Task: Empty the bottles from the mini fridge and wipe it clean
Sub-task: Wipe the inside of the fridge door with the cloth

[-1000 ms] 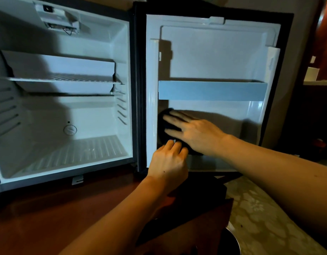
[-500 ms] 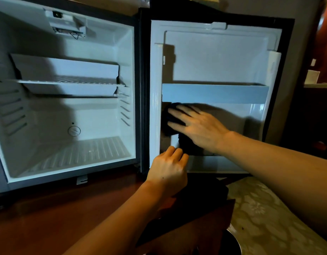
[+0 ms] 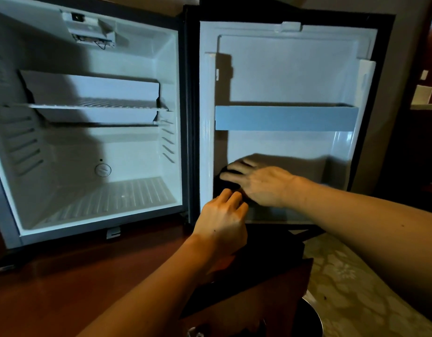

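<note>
Lower now than half a second ago: right hand (image 3: 263, 186) and dark cloth (image 3: 226, 182) slid down the inner door panel (image 3: 283, 76), from just beneath the door shelf (image 3: 285, 117) to the bottom corner on the hinge side. Fingers (image 3: 234, 166) of that hand straight and spread, pressed flat on the cloth, cloth pressed flat against the white liner; only a dark edge of the cloth visible past the fingertips and under the palm. Left hand (image 3: 222, 227) just below, knuckles up, fingers (image 3: 230, 197) curled over the lower lip of the door, fingertips hidden behind that edge and touching or nearly touching the underside of the right hand; cannot tell whether anything besides the door edge is held. Both forearms bare, reaching in from below and from the right.

Mini fridge (image 3: 88, 132) open wide, door swung to the right of the cabinet. No bottles inside the cabinet or on the door shelf. Wire shelf (image 3: 98, 104) across the upper half, ribbed floor (image 3: 117, 198) below, round drain plug on the back wall, small lamp housing (image 3: 91, 29) at the ceiling. Fridge standing on a reddish-brown desk (image 3: 52, 288). Patterned carpet (image 3: 351, 288) at lower right, with a rounded metal rim beside it, too dark to identify.
</note>
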A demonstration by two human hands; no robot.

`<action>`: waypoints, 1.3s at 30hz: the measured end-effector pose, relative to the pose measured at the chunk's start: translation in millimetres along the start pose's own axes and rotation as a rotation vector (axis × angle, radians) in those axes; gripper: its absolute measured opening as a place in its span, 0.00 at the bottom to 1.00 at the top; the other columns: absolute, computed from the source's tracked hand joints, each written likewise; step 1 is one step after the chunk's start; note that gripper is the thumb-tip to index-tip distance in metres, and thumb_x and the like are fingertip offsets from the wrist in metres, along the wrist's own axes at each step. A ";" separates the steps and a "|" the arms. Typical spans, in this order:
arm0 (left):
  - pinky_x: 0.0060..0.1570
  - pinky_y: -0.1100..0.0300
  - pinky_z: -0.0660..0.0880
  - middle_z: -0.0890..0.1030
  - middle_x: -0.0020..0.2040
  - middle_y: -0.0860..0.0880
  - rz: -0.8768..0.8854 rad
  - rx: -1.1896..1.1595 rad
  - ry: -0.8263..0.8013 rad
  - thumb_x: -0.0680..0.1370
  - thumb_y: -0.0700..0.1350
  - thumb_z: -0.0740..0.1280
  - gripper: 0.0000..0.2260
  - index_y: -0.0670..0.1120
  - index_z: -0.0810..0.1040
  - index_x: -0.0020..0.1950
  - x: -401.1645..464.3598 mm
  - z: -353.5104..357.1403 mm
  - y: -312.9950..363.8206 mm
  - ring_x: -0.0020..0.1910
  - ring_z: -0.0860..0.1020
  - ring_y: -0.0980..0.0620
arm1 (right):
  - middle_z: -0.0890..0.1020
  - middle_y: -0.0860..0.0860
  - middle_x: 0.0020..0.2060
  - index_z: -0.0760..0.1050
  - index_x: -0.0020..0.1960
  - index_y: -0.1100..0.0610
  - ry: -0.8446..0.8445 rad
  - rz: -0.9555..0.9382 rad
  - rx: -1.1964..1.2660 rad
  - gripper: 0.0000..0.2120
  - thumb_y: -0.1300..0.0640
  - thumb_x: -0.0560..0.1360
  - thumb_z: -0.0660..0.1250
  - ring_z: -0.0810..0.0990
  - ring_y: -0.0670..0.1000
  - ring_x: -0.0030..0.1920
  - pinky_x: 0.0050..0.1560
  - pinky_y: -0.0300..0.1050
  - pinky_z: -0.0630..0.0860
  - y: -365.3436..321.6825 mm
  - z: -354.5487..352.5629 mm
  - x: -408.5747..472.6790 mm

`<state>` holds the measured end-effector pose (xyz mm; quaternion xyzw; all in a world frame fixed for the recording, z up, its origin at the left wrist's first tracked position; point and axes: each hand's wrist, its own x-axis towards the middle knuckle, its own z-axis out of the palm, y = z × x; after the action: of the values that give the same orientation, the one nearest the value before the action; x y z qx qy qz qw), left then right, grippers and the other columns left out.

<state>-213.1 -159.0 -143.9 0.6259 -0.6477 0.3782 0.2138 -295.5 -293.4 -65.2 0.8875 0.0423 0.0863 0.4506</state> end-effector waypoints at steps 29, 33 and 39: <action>0.25 0.64 0.53 0.72 0.27 0.48 -0.073 0.134 -0.012 0.60 0.39 0.63 0.03 0.44 0.70 0.26 26.1 -0.5 4.5 0.26 0.71 0.46 | 0.72 0.60 0.66 0.82 0.54 0.55 -0.236 0.308 -0.190 0.10 0.58 0.74 0.66 0.72 0.63 0.62 0.56 0.58 0.72 29.1 0.7 -129.6; 0.26 0.67 0.47 0.71 0.27 0.50 -0.154 0.118 0.022 0.59 0.35 0.68 0.09 0.45 0.68 0.27 21.7 0.5 6.0 0.26 0.67 0.49 | 0.63 0.61 0.71 0.74 0.64 0.56 -0.261 0.483 -0.056 0.16 0.59 0.77 0.64 0.65 0.65 0.67 0.59 0.58 0.73 20.9 -8.6 -124.9; 0.36 0.54 0.75 0.80 0.44 0.48 -0.230 -0.131 0.077 0.68 0.40 0.65 0.11 0.44 0.76 0.50 3.9 0.4 30.0 0.43 0.77 0.47 | 0.64 0.56 0.64 0.68 0.68 0.52 0.063 0.863 0.578 0.24 0.67 0.75 0.63 0.68 0.63 0.62 0.57 0.58 0.75 10.4 -23.5 -121.7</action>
<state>-242.7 -163.9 -147.9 0.6659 -0.5862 0.3316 0.3209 -419.5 -299.5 -57.2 0.9093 -0.2919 0.2757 0.1091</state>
